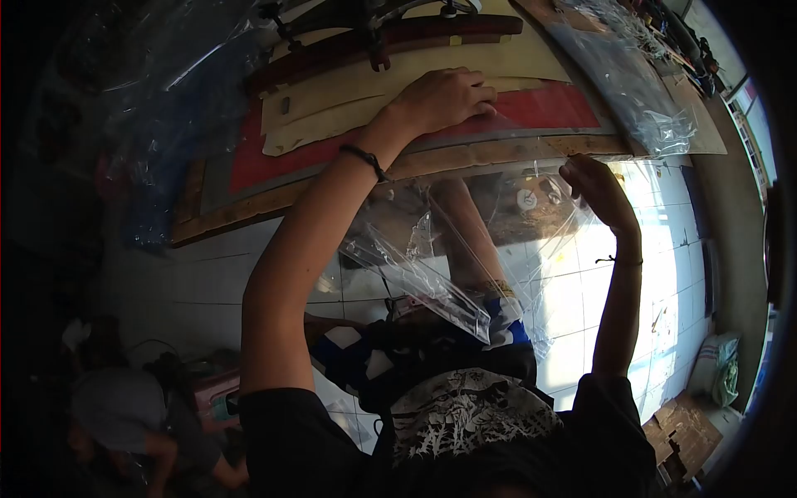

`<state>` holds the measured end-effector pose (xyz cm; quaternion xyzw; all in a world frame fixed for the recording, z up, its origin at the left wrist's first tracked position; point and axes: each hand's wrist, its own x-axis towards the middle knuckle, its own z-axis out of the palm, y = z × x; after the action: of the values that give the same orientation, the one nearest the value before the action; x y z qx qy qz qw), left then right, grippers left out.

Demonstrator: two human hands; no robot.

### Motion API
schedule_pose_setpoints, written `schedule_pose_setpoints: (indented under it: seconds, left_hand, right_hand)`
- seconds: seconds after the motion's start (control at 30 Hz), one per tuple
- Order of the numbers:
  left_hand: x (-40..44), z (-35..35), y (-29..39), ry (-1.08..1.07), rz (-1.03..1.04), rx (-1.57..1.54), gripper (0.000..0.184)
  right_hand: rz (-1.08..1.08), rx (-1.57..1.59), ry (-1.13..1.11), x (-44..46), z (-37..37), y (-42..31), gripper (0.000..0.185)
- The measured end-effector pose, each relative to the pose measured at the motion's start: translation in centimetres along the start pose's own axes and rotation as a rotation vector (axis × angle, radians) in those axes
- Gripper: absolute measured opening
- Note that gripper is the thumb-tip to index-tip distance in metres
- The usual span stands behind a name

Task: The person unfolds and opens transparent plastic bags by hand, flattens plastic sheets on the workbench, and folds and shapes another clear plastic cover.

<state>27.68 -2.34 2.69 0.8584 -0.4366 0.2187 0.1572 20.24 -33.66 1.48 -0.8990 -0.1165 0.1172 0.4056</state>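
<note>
A clear plastic sheet (448,282) hangs in creases in front of me, over my lap. My left hand (448,101) is above the red panel (540,108), its fingers curled closed, with the sheet's creases running up toward them. Farther right and lower, my right hand (594,187) is closed in a pinch on the sheet's right side. Pale yellowish strips (324,116) lie across the red panel, which sits inside a wooden frame (490,151). A dark red bar (415,46) with black metal fittings lies across the far side.
Crumpled clear plastic (656,116) lies at the right of the frame, and more plastic (183,91) covers the left. White floor tiles (581,315) show below. Another person (124,415) bends down at lower left. Cardboard (685,432) and a sack (714,365) are at lower right.
</note>
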Motion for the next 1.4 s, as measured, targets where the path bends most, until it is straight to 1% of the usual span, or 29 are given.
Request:
schedule_pose_setpoints:
  seconds: [0.03,0.07,0.1,0.13,0.17,0.23,0.27,0.37,0.4,0.5,0.53,0.63,0.67,0.73,0.77,0.8,0.9,0.93,1.03,1.07,1.1,1.17,1.23,1.27,1.3,1.33,1.37,1.4]
  left_hand:
    - [0.0,0.0,0.2,-0.021,-0.055,-0.077,0.021]
    - [-0.2,-0.2,0.2,-0.039,-0.114,-0.124,0.021]
    - [-0.6,-0.4,0.1,-0.063,-0.171,-0.172,0.02]
    - [-1.0,-0.3,0.1,-0.089,-0.232,-0.219,0.02]
    - [-1.4,0.1,0.5,-0.044,-0.201,-0.171,0.02]
    - [-2.4,0.7,1.0,0.043,-0.146,-0.069,0.022]
    - [-2.6,0.9,1.1,0.044,-0.14,-0.076,0.023]
    - [-2.7,0.5,1.2,0.035,-0.115,-0.08,0.025]
    - [-2.7,0.3,1.2,0.024,-0.103,-0.076,0.024]
    - [-2.7,-0.6,1.7,0.013,-0.073,-0.051,0.02]
    - [-2.6,-1.3,2.0,0.015,-0.066,-0.033,0.018]
    - [-2.5,-5.1,4.4,-0.099,-0.089,0.096,0.012]
    - [-2.5,-6.5,5.1,-0.083,-0.084,0.061,0.011]
    - [-2.8,-9.1,6.4,-0.048,-0.069,-0.01,0.011]
    - [-3.1,-10.0,7.3,-0.051,-0.052,0.03,0.012]
    - [-3.5,-10.9,8.2,-0.055,-0.035,0.073,0.014]
    - [-4.7,-12.0,8.6,-0.021,0.0,0.128,0.021]
    - [-5.3,-12.1,8.7,0.002,0.003,0.134,0.025]
    - [-9.0,-12.8,7.9,0.25,-0.376,-0.063,0.045]
    - [-10.6,-13.4,7.7,0.225,-0.453,-0.09,0.071]
    - [-12.4,-13.3,7.8,0.25,-0.554,-0.34,0.071]
    - [-16.2,-11.9,8.8,0.311,-0.737,-0.864,0.071]
    - [-18.9,-11.3,10.7,0.254,-0.777,-0.842,0.053]
    - [-20.0,-10.7,11.2,0.318,-0.829,-0.927,0.046]
    - [-20.8,-10.0,11.8,0.383,-0.882,-1.016,0.039]
    - [-21.5,-9.4,12.1,0.45,-0.937,-1.11,0.033]
    - [-22.0,-9.0,12.2,0.472,-0.938,-1.117,0.029]
    - [-22.2,-9.3,12.4,0.498,-0.942,-1.122,0.026]
  right_hand:
    - [0.039,0.029,0.038,-0.6,0.6,-1.1,0.034]
    - [0.065,0.006,0.049,-0.7,0.8,-0.9,0.028]
    - [0.089,-0.009,0.038,-1.0,0.8,-1.4,0.027]
    - [0.057,0.025,-0.01,-1.1,0.6,-1.1,0.027]
    - [0.021,0.058,-0.06,-1.0,0.6,-0.6,0.026]
    - [-0.215,-0.132,-0.078,0.3,0.4,1.2,0.024]
    - [-0.333,-0.225,-0.089,0.5,0.4,1.8,0.024]
    - [-0.042,0.12,-0.163,0.2,1.1,-2.4,0.024]
    - [0.057,0.1,-0.172,0.2,1.1,-3.8,0.027]
    - [-0.019,0.047,-0.11,-0.2,1.3,-3.5,0.028]
    - [-0.172,-0.087,-0.025,-0.8,1.3,-3.9,0.022]
    - [-0.318,-0.135,-0.017,-2.8,0.3,-6.5,0.017]
    - [-0.279,-0.201,-0.092,-3.4,-0.5,-8.1,0.018]
    - [-0.34,-0.23,-0.174,-3.7,-1.5,-9.3,0.022]
    - [-0.374,-0.245,-0.215,-3.7,-1.9,-9.7,0.025]
    - [-0.57,-0.484,-0.19,-3.7,-2.1,-10.2,0.022]
    - [-0.536,-0.532,-0.101,-3.2,0.3,-12.6,0.025]
    - [-0.505,-0.406,-0.334,-2.6,0.5,-14.3,0.024]
    - [-0.488,-0.381,-0.239,-2.7,0.8,-16.4,0.015]
    - [-0.537,-0.172,-0.229,-2.5,0.6,-16.0,0.015]
    - [-0.469,-0.159,-0.2,-2.8,-0.1,-16.5,0.014]
    - [-0.58,-0.12,-0.128,-2.5,-0.8,-15.2,0.012]
    - [-0.571,-0.124,-0.139,-2.1,-1.2,-14.1,0.013]
    - [-0.564,-0.122,-0.14,-2.1,-1.0,-14.0,0.016]
    - [-0.376,-0.042,-0.184,-2.5,-0.4,-14.4,0.016]
    - [-0.37,-0.06,-0.199,-2.3,0.1,-14.4,0.018]
    - [-0.361,-0.081,-0.218,-2.1,0.6,-14.3,0.019]
    - [-0.41,-0.107,-0.229,-2.1,1.0,-14.1,0.021]
